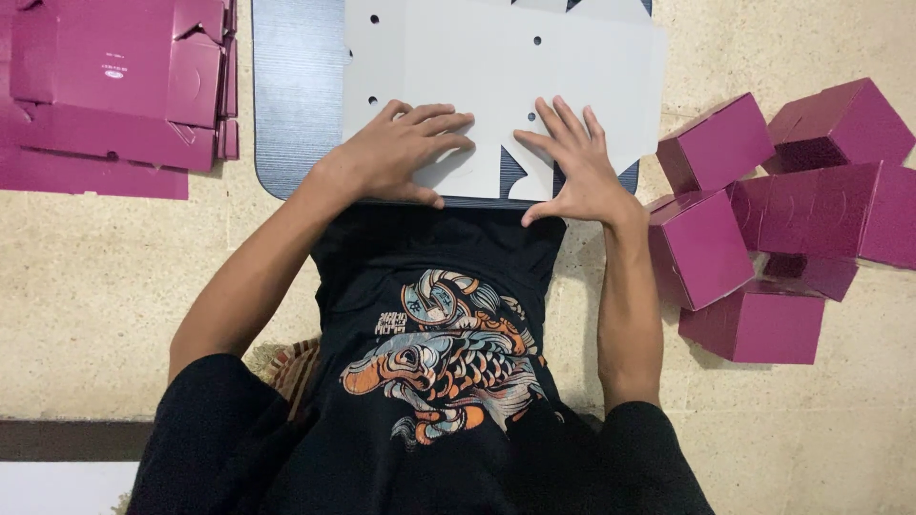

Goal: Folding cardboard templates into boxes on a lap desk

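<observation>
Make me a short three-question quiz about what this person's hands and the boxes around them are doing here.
1. True or false: both hands press flat on the white die-cut cardboard sheet.
2. Where do the folded magenta boxes lie? A) by the right hand B) by the left hand C) on the dark board
3. What lies at the top left, on the floor?

Key
1. True: both palms lie on the sheet, fingers spread, near its lower edge.
2. A: they cluster on the floor at that side.
3. A stack of flat magenta box blanks, still unfolded.
</observation>
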